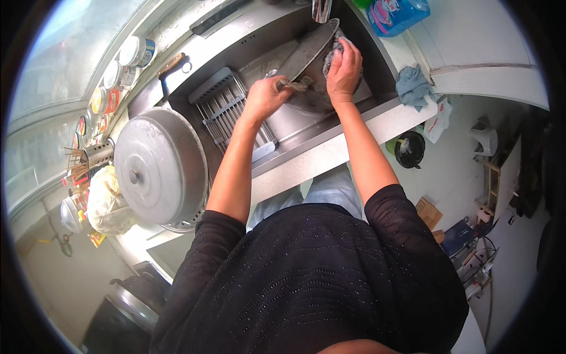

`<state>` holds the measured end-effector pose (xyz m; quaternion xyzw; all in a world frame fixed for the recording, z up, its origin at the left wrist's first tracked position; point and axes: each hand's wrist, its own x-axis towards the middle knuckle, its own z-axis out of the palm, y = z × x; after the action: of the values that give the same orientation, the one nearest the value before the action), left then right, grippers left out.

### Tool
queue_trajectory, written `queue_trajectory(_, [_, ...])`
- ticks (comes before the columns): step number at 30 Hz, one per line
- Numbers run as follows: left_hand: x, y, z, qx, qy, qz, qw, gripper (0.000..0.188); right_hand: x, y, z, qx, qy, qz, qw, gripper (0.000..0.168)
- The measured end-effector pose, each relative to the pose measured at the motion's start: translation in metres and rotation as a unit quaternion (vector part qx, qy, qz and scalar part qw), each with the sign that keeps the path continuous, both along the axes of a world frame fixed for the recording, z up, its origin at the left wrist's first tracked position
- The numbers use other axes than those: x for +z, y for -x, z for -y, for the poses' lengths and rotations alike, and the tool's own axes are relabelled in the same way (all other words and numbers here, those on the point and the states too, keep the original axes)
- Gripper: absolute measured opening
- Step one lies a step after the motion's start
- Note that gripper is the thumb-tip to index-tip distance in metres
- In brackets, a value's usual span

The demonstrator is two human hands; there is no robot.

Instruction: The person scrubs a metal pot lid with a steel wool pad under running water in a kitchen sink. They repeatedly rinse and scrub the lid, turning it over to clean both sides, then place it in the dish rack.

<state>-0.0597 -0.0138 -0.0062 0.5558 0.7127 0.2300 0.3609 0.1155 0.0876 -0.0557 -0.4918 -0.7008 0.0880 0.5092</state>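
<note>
Both my hands are over a stainless steel sink [296, 144]. My left hand [269, 95] is closed around the handle of a metal pan [309, 53], which is tilted on its side in the basin. In my right hand [344, 73] is a grey mesh scrubber [329, 59], pressed against the pan's outer side near the rim. The pan's darker outer wall and base are partly hidden by my hands. A metal faucet [322, 10] stands just above the pan's rim. To the left of my left hand, a grey dish rack [225, 110] lies across the sink.
A large lidded aluminium pot [154, 168] stands left of the sink, near a wooden-handled knife [172, 65] and several jars [132, 52]. A blue cloth [413, 87] lies at the right corner, below a blue detergent bottle [398, 15]. A bin [410, 149] is on the floor.
</note>
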Motion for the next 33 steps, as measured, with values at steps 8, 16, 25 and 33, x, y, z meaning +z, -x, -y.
queue_trajectory(8, [0.027, -0.040, 0.012, 0.006, 0.028, -0.045, 0.999, 0.046, 0.025, 0.006, 0.024, 0.017, 0.129, -0.069, 0.989, 0.029])
queue_trajectory(16, [0.002, -0.045, 0.012, 0.035, -0.049, -0.010, 0.998, 0.054, 0.017, 0.004, 0.019, 0.067, 0.085, -0.081, 0.991, 0.028])
queue_trajectory(25, [0.008, -0.055, 0.009, 0.029, -0.060, -0.010, 0.998, 0.051, -0.025, 0.006, -0.078, 0.000, 0.163, -0.028, 0.986, 0.030])
queue_trajectory(33, [-0.003, -0.046, 0.013, 0.020, -0.068, -0.004, 0.997, 0.055, 0.020, -0.011, 0.073, 0.117, 0.104, -0.115, 0.981, 0.027])
